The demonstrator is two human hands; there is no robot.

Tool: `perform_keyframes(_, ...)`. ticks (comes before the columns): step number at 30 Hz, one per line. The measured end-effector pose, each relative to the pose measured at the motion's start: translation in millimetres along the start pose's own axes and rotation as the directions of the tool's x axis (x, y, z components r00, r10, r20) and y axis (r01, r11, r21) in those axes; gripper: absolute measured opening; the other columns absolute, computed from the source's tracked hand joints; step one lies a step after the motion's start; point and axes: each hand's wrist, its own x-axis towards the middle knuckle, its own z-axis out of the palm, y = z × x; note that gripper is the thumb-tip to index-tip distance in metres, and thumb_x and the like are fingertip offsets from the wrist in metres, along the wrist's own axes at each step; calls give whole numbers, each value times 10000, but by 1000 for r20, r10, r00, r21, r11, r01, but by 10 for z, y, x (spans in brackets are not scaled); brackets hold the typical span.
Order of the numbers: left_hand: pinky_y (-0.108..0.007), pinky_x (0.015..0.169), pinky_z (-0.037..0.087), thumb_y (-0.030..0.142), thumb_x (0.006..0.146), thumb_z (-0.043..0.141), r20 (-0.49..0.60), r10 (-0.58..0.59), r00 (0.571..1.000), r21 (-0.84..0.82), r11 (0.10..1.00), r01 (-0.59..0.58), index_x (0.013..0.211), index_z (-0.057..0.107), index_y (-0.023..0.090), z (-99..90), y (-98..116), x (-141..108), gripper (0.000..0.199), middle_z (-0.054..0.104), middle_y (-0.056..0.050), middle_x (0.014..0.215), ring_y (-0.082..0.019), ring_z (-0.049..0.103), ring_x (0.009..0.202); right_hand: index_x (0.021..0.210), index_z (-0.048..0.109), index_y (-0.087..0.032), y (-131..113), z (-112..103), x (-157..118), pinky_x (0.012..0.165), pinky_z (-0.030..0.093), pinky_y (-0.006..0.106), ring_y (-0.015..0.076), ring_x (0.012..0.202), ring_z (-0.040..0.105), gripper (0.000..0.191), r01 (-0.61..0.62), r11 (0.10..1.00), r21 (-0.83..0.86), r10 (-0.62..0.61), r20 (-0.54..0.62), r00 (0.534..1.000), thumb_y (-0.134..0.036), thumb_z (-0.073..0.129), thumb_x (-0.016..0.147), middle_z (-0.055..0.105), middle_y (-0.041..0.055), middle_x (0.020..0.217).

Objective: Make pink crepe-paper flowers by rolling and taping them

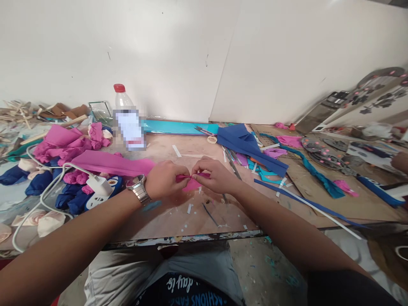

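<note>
Over the middle of the table, my left hand (164, 180) and my right hand (212, 174) meet fingertip to fingertip. Both pinch a small piece of pink paper (193, 184), which looks twisted between the fingers. A longer pink strip (111, 163) lies flat to the left, one end partly behind my left hand. My left wrist wears a metal watch. Bunched pink pieces (60, 144) and dark blue bundles (38, 182) are heaped further left.
A red-capped bottle (123, 97) stands behind a phone (130, 127). A white charger (99, 185) with cable lies left. Scissors (204, 130), a tape roll (212, 139), blue paper (251, 148) and a white stick (318, 207) lie right. Another person's hand (400, 162) shows at far right.
</note>
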Motion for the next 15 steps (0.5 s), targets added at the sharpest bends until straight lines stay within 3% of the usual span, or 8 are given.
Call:
perform_keyframes(10, -290, 599, 318, 269, 894, 526, 17, -9, 1000, -95, 995, 10, 710, 682, 197, -86, -62, 10, 252, 664, -5, 634, -140, 543, 581, 866, 656, -183, 74, -33, 10, 740, 444, 294, 165, 780, 589, 122, -79, 996, -28, 81, 49, 996, -234, 579, 945, 696, 35, 842)
perform_keyframes(15, -286, 587, 321, 275, 909, 510, 54, -16, 998, -122, 992, 23, 725, 704, 192, -90, -62, 20, 280, 654, -7, 620, -140, 534, 575, 987, 717, -192, 86, -5, 4, 837, 480, 341, 202, 898, 651, 166, -12, 999, -30, 13, 54, 998, -342, 661, 943, 758, 60, 952)
